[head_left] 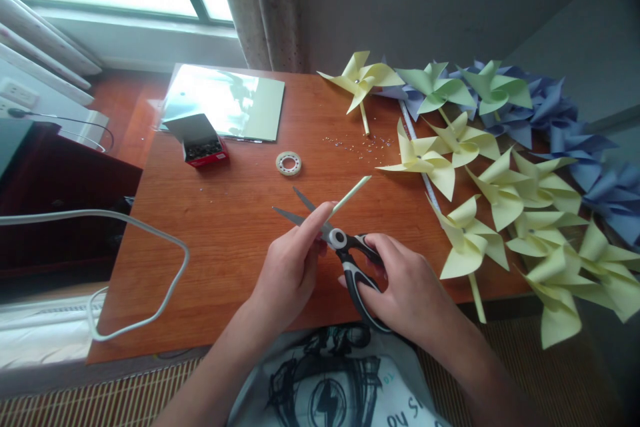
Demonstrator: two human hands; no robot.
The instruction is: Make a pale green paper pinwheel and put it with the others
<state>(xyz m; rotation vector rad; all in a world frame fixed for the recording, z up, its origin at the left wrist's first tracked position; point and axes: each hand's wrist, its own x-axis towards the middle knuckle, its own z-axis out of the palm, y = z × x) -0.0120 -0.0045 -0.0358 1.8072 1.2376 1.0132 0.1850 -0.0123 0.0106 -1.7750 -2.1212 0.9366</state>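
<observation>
My left hand (290,267) pinches a thin pale yellow paper stick (353,193) that slants up to the right. My right hand (400,287) grips the black and white handles of a pair of scissors (340,240). The blades are spread apart and point up-left, with the stick lying between them near the pivot. Both hands hover over the near middle of the brown wooden table (225,233).
Many yellow, green and blue paper pinwheels (500,180) cover the table's right side. A tape roll (289,163), a red box of small dark pins (203,145), a glossy sheet stack (225,101) and scattered small bits (357,145) lie farther back. A white cable (150,240) loops at the left edge.
</observation>
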